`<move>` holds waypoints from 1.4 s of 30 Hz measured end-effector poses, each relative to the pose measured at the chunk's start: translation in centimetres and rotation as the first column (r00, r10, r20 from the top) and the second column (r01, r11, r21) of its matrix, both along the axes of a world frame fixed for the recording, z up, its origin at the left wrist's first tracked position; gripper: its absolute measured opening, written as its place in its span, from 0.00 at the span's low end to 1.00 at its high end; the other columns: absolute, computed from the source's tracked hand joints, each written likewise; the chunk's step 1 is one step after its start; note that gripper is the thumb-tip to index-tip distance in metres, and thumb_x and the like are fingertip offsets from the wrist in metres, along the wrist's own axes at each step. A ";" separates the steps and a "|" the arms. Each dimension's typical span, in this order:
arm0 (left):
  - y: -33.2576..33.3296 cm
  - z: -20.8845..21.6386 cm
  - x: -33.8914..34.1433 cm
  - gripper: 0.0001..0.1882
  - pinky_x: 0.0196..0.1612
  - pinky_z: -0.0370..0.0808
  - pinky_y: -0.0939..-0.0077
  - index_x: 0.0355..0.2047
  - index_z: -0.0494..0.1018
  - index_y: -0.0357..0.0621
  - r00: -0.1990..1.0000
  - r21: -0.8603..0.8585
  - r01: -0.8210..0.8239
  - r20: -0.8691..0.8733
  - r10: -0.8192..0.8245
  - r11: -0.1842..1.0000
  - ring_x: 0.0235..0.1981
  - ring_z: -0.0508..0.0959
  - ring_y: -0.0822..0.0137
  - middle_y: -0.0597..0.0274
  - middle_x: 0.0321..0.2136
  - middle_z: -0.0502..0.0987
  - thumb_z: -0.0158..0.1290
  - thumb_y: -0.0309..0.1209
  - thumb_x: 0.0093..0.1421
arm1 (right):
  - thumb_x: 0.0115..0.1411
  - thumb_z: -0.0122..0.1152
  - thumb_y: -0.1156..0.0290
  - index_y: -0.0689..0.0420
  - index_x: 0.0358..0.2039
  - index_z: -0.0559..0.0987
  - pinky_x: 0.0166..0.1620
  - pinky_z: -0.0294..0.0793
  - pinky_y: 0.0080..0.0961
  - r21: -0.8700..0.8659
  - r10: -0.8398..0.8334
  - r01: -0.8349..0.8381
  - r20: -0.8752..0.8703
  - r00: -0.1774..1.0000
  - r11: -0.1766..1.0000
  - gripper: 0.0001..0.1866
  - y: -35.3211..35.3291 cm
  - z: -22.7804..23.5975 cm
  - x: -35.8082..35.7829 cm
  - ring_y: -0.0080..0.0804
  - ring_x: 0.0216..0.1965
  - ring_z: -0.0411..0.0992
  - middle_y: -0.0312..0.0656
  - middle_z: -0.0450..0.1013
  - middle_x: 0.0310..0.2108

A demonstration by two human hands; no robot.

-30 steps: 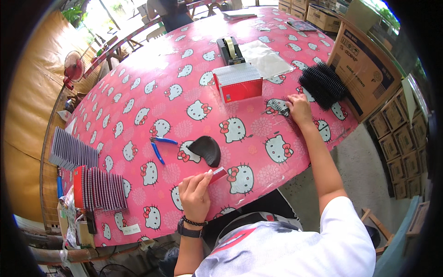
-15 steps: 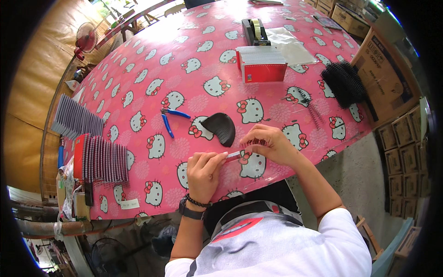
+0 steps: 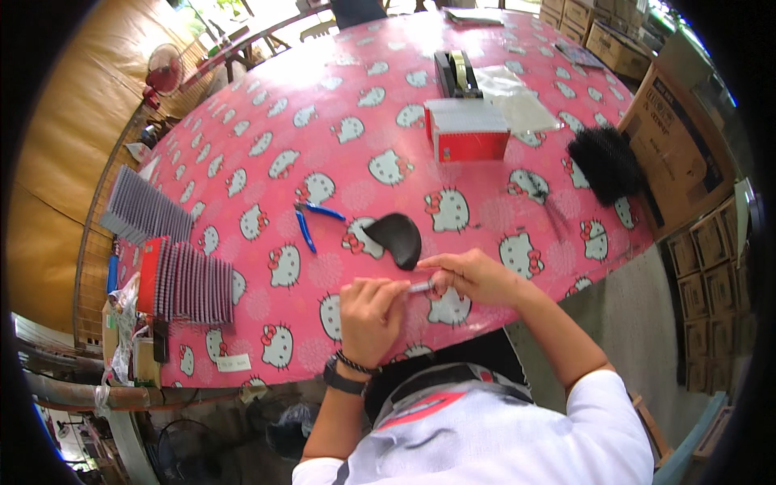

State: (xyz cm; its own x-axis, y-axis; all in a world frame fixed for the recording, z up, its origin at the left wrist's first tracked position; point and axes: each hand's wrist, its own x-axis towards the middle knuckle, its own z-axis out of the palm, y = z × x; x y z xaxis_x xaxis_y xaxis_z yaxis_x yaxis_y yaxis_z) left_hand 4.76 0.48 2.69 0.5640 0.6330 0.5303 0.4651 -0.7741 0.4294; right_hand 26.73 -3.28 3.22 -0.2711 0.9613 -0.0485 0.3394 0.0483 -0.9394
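My left hand (image 3: 373, 317) is closed around a narrow, pale, shiny strip (image 3: 420, 286), which pokes out to the right between thumb and fingers. At the strip's other end, the thumb and fingers of my right hand (image 3: 477, 277) are pinched together, the index finger reaching out toward a black curved pad (image 3: 394, 238). The pad rests on the table just beyond both hands. Blue-handled nippers (image 3: 313, 220) lie to its left with their handles spread.
A patterned pink cover lies on the table (image 3: 323, 242). Thin cards stand stacked in rows at left (image 3: 194, 283). Farther off are a red box of cards (image 3: 470, 139), a tape dispenser (image 3: 457, 74) and clear bags (image 3: 525, 105). At right are a bristly black bundle (image 3: 605, 164) and a cardboard carton (image 3: 683, 153).
The dark, comb-like piece seen in my right hand earlier no longer shows. My right index finger has straightened toward the pad. The whole view has shifted slightly.
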 end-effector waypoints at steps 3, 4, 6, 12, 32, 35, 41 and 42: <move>-0.8 0.9 1.3 0.17 0.39 0.66 0.66 0.40 0.73 0.46 0.999 -0.018 0.036 0.008 -0.036 0.999 0.36 0.74 0.60 0.62 0.34 0.75 0.60 0.30 0.49 | 0.62 0.55 0.73 0.57 0.52 0.70 0.33 0.73 0.27 0.346 -0.039 0.014 0.067 0.997 0.938 0.18 -0.3 0.7 -0.4 0.30 0.26 0.72 0.41 0.72 0.26; -0.8 0.4 1.6 0.17 0.39 0.66 0.65 0.40 0.72 0.46 0.997 -0.022 0.080 0.021 -0.079 0.997 0.36 0.74 0.60 0.62 0.35 0.75 0.60 0.32 0.49 | 0.62 0.53 0.73 0.56 0.53 0.69 0.32 0.73 0.27 0.347 -0.011 -0.013 0.068 0.998 0.938 0.18 -0.3 0.4 -0.4 0.30 0.25 0.72 0.41 0.73 0.26; -0.8 -0.3 1.8 0.14 0.38 0.66 0.65 0.37 0.73 0.47 0.999 0.003 0.050 -0.020 -0.050 0.999 0.35 0.74 0.61 0.64 0.32 0.75 0.60 0.33 0.50 | 0.63 0.52 0.74 0.56 0.54 0.69 0.32 0.74 0.27 0.220 0.066 -0.085 0.092 0.994 0.972 0.18 0.7 0.8 -0.2 0.32 0.25 0.73 0.42 0.73 0.25; -0.7 -0.1 1.8 0.11 0.38 0.65 0.67 0.36 0.74 0.49 0.993 0.032 0.086 -0.079 -0.084 0.996 0.34 0.74 0.63 0.65 0.31 0.75 0.59 0.36 0.52 | 0.58 0.60 0.67 0.57 0.49 0.73 0.37 0.76 0.33 0.277 0.004 -0.069 0.230 0.973 0.958 0.19 4.2 -0.2 2.7 0.37 0.32 0.77 0.46 0.78 0.31; -0.1 0.1 1.5 0.11 0.43 0.65 0.70 0.36 0.74 0.50 0.972 0.024 0.197 -0.135 -0.192 0.980 0.41 0.74 0.65 0.69 0.40 0.75 0.57 0.37 0.54 | 0.42 0.71 0.54 0.40 0.58 0.69 0.56 0.63 0.49 0.371 -0.056 -0.313 0.717 0.694 0.874 0.40 9.6 -5.3 -2.7 0.53 0.58 0.58 0.53 0.58 0.59; -0.1 0.2 1.4 0.11 0.46 0.65 0.67 0.35 0.74 0.49 0.975 0.010 0.199 -0.103 -0.197 0.980 0.42 0.74 0.65 0.69 0.38 0.75 0.57 0.38 0.54 | 0.45 0.70 0.54 0.43 0.55 0.73 0.54 0.66 0.45 0.495 -0.171 -0.174 0.576 0.799 0.852 0.34 8.7 -5.9 -2.5 0.54 0.55 0.61 0.54 0.63 0.56; 0.2 0.1 0.1 0.15 0.57 0.53 0.52 0.32 0.74 0.49 0.992 0.058 0.080 -0.100 -0.074 0.995 0.42 0.74 0.65 0.67 0.35 0.75 0.62 0.41 0.48 | 0.53 0.62 0.47 0.52 0.47 0.79 0.55 0.65 0.33 -0.022 -0.087 0.084 -0.158 0.984 0.996 0.27 4.1 -2.1 2.6 0.40 0.51 0.68 0.51 0.73 0.45; 0.5 0.0 -0.6 0.15 0.58 0.51 0.50 0.31 0.74 0.49 0.995 0.050 0.069 -0.080 -0.065 0.996 0.41 0.74 0.65 0.67 0.34 0.75 0.64 0.41 0.47 | 0.54 0.61 0.47 0.53 0.47 0.79 0.54 0.65 0.32 -0.034 -0.061 0.053 -0.352 0.934 0.998 0.27 2.4 -2.5 3.1 0.38 0.49 0.69 0.48 0.74 0.43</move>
State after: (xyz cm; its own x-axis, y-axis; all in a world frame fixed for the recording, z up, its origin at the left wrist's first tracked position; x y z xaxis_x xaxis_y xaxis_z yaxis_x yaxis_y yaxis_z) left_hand 4.18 1.00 2.67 0.6449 0.5652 0.5144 0.4421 -0.8249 0.3521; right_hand 29.80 -0.88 0.70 -0.2197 0.9754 0.0171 -0.0125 0.0147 -0.9998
